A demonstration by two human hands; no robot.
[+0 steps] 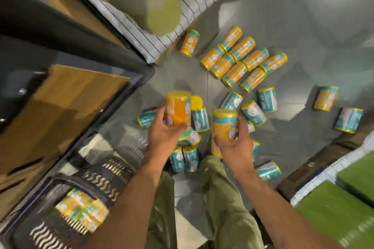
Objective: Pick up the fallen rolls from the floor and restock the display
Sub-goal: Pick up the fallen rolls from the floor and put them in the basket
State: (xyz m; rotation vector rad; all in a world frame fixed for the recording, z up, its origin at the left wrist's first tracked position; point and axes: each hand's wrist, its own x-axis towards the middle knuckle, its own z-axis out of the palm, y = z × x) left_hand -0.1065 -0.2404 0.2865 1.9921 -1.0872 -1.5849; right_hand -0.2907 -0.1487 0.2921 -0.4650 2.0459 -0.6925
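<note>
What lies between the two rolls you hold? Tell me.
In the head view, between the left hand's roll and the right hand's roll, a teal roll lies on the floor below.

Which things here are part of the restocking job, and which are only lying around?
Job:
- roll in left hand
- roll in right hand
- fallen rolls on the floor
- basket with packs, probably the display

Not the job:
- green mats
- olive posts
- wooden shelf
</note>
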